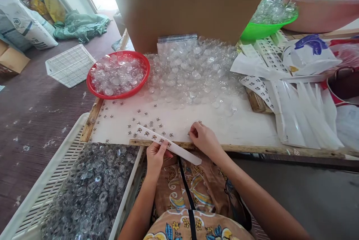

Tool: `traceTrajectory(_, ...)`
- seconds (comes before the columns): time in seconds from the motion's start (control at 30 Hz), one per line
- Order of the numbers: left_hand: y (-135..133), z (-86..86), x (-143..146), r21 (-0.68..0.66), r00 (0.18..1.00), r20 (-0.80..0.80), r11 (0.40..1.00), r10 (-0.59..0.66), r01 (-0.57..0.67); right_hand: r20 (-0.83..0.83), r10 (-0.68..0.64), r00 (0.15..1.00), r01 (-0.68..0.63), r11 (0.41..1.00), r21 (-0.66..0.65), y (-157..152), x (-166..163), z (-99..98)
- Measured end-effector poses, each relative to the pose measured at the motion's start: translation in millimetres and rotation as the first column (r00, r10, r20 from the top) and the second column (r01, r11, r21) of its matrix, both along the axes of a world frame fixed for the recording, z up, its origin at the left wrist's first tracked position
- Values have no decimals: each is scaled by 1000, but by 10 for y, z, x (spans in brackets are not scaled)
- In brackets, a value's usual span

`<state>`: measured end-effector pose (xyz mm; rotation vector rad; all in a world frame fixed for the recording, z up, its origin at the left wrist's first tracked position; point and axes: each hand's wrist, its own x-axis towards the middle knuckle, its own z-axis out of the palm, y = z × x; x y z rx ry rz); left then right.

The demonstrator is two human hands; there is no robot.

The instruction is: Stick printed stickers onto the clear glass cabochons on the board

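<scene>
Over the front edge of the white bench [252, 131], pinching a printed strip [185, 154] aslant in the left hand [157, 154], with the right hand [206, 139] bunched, impossible to tell on what, and perhaps liable to scatter nearby printed pieces [158, 119] by swinging low.

Head view, single: worn on the person's head, facing forward and down; left hand [156, 154] and right hand [206, 140] near, counter [246, 129] beyond, floor [33, 109] farther off at left
</scene>
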<state>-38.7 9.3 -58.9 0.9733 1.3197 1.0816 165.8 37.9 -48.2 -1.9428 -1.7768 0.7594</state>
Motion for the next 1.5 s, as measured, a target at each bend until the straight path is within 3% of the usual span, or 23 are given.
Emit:
traceTrajectory(0.1,5,-11,-7,-6,1000,8,1000,-8,8,180,-32,983,17,996,88,-24,3,-4)
traceTrajectory(0.23,11,1,1,-24,1000,15,1000,8,-7,217,-86,972,47,983,177,-40,57,61)
traceTrajectory(0.33,14,33,25,-32,1000,-2,999,12,-12,122,-61,991,25,961,275,-82,-35,169)
traceTrajectory(0.4,9,57,43,-36,1000,-25,999,8,-8,-56,65,996,-45,954,297,-127,-176,232)
traceTrajectory(0.5,-14,95,54,-6,999,-40,999,32,-32,-357,262,897,-178,952,251,-191,-393,257)
traceTrajectory(0.57,-36,123,47,36,997,-18,996,80,-79,-442,297,846,-210,949,237,-222,-468,220)
traceTrajectory(0.67,-57,163,29,72,991,-36,989,131,-128,-434,310,846,-204,940,273,-269,-466,128)
traceTrajectory(0.87,-37,154,42,59,974,-144,984,173,-166,-206,374,904,-261,866,427,-403,-467,59)
traceTrajectory(0.97,-22,134,40,49,971,-136,980,196,-191,-346,362,866,-172,864,473,-336,-441,103)
traceTrajectory(1.07,-7,115,17,45,972,-142,982,188,-183,-488,187,852,20,922,387,-110,-298,124)
traceTrajectory(1.17,2,77,-11,40,976,-144,986,165,-160,-447,32,894,77,972,223,167,-126,84)
traceTrajectory(1.27,4,32,-33,38,977,-142,987,159,-155,-357,34,933,7,994,113,345,-46,22)
traceTrajectory(1.5,17,29,-28,10,983,-102,989,151,-150,-204,69,977,-54,996,78,377,-125,-1)
